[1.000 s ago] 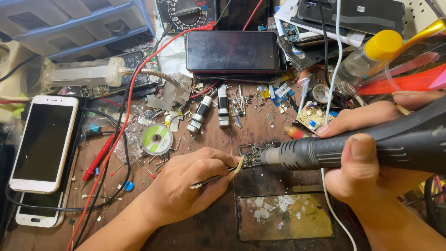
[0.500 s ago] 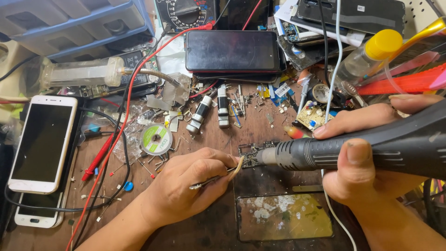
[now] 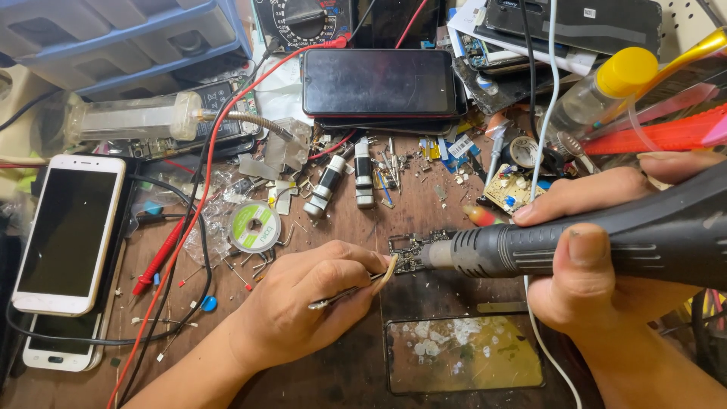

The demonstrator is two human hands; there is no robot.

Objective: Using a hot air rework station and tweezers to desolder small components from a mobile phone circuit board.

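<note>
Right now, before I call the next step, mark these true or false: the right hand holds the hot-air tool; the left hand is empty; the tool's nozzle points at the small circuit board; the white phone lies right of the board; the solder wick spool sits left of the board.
1. The right hand holds the hot-air tool. True.
2. The left hand is empty. False: it grips tweezers.
3. The nozzle points at the small circuit board. True.
4. The white phone lies right of the board. False: it lies far left.
5. The solder wick spool sits left of the board. True.
</note>
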